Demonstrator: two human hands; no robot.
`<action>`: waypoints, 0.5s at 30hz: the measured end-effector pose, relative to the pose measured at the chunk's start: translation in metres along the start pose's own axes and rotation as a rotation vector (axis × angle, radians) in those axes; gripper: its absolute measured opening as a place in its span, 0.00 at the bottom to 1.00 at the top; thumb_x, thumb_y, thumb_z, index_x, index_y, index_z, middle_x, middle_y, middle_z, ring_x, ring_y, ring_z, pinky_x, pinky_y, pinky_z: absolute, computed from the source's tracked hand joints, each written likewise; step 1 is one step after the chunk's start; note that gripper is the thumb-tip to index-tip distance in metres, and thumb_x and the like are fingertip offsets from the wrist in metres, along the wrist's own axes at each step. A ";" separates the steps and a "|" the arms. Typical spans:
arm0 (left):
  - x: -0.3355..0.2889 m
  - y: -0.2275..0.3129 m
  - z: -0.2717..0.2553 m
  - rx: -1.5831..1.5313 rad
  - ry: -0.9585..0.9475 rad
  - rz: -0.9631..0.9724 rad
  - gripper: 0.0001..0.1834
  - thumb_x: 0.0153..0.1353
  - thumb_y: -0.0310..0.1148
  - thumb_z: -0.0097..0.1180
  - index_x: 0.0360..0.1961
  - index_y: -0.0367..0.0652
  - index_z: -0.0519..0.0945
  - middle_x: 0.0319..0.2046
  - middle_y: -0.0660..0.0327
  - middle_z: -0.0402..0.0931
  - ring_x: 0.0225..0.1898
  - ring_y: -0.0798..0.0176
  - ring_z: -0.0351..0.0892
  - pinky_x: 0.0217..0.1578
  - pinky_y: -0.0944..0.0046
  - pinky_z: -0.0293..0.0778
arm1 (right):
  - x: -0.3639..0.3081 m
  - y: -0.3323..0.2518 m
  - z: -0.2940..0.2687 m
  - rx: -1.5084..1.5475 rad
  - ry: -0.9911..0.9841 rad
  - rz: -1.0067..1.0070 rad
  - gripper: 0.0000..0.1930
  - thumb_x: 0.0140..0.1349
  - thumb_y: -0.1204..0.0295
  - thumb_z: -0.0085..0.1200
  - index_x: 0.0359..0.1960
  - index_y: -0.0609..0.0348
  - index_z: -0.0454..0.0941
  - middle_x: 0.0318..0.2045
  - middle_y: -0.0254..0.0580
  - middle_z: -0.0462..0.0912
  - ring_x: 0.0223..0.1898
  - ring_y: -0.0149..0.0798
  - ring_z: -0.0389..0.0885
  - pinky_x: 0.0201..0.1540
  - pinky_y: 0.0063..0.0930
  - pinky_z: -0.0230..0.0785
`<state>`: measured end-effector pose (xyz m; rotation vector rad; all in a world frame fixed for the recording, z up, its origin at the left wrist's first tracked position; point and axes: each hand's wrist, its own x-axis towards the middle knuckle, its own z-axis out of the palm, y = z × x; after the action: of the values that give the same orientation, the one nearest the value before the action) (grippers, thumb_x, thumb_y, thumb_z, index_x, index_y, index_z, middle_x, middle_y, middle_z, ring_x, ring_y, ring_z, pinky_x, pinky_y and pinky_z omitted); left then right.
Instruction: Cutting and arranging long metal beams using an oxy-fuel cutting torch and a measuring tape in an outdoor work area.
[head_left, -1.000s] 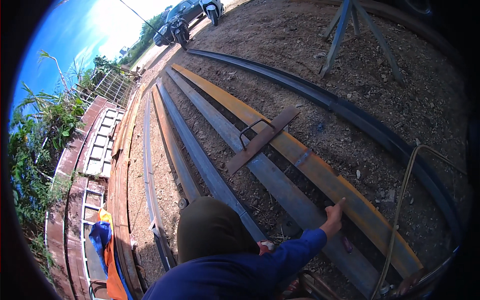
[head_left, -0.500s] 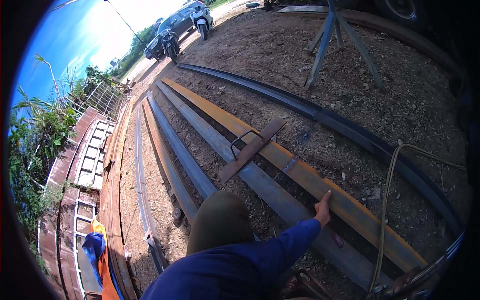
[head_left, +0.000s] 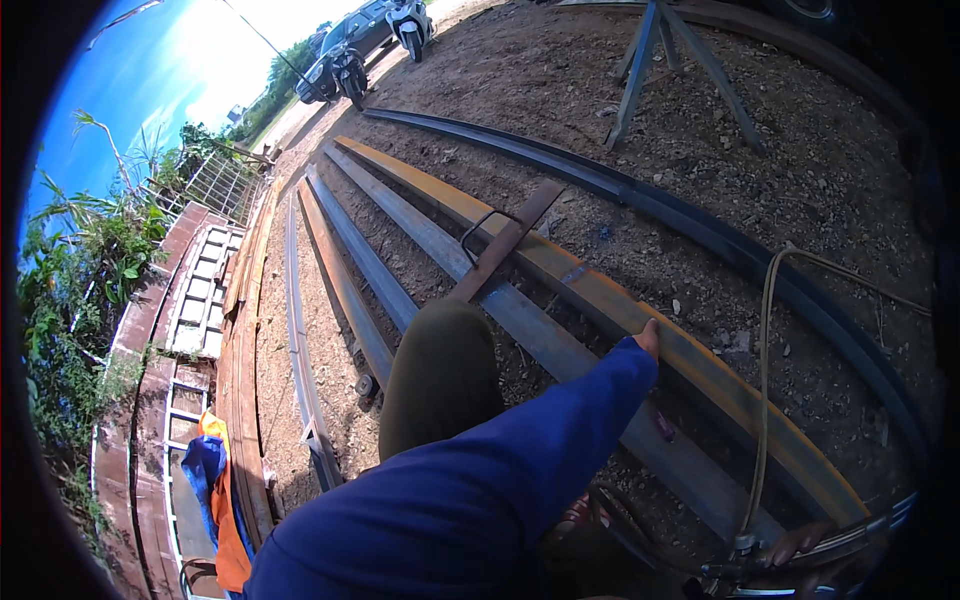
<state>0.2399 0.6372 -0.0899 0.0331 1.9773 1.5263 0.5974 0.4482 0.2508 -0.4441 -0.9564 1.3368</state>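
Observation:
My left hand (head_left: 648, 340) reaches across on a blue sleeve and grips the edge of a rusty orange steel beam (head_left: 715, 380); most of its fingers are hidden. At the lower right my right hand (head_left: 797, 545), dim and partly cut off by shadow, is closed round a gas torch (head_left: 870, 530) with metal tubes. A tan hose (head_left: 765, 400) loops up from its fittings over the rusty beam. Beside that beam lies a grey steel beam (head_left: 545, 330). A flat rusty steel plate (head_left: 513, 242) with a bent rod handle (head_left: 478, 228) rests across both beams.
More long steel beams (head_left: 370, 250) lie to the left, and a dark beam (head_left: 690, 220) runs along the right. Beyond it stands a blue-grey metal stand (head_left: 632, 85). Motorcycles (head_left: 410, 30) and a car (head_left: 355, 35) are at the back. Orange and blue cloth (head_left: 222, 500) hangs at the left.
My left arm has stretched further forward, its hand moving slightly up along the rusty beam. My view has shifted, and my knee now covers the near end of the handled plate.

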 end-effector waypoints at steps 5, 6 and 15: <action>-0.063 0.032 0.037 0.992 -0.409 0.227 0.26 0.66 0.49 0.45 0.50 0.36 0.76 0.42 0.43 0.80 0.48 0.41 0.79 0.47 0.51 0.73 | -0.006 0.007 -0.024 -0.043 0.244 -0.003 0.42 0.59 0.55 0.57 0.72 0.31 0.45 0.36 0.47 0.70 0.28 0.38 0.70 0.26 0.27 0.69; -0.049 0.035 0.032 1.157 -0.531 0.458 0.23 0.66 0.45 0.46 0.48 0.35 0.76 0.40 0.44 0.81 0.45 0.41 0.81 0.44 0.50 0.75 | -0.006 0.011 -0.028 -0.055 0.243 0.004 0.43 0.59 0.55 0.57 0.72 0.34 0.45 0.36 0.47 0.70 0.28 0.38 0.70 0.26 0.27 0.69; -0.076 0.050 0.086 0.751 -0.128 -0.183 0.18 0.60 0.39 0.54 0.43 0.33 0.76 0.34 0.43 0.81 0.40 0.42 0.82 0.42 0.51 0.78 | 0.024 0.041 -0.013 -0.228 0.571 -0.067 0.40 0.60 0.52 0.54 0.70 0.47 0.50 0.33 0.49 0.72 0.21 0.36 0.73 0.20 0.23 0.69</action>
<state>0.3252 0.6987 -0.0219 0.2459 2.2596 0.5904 0.5808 0.4836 0.2203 -0.9040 -0.6350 0.9597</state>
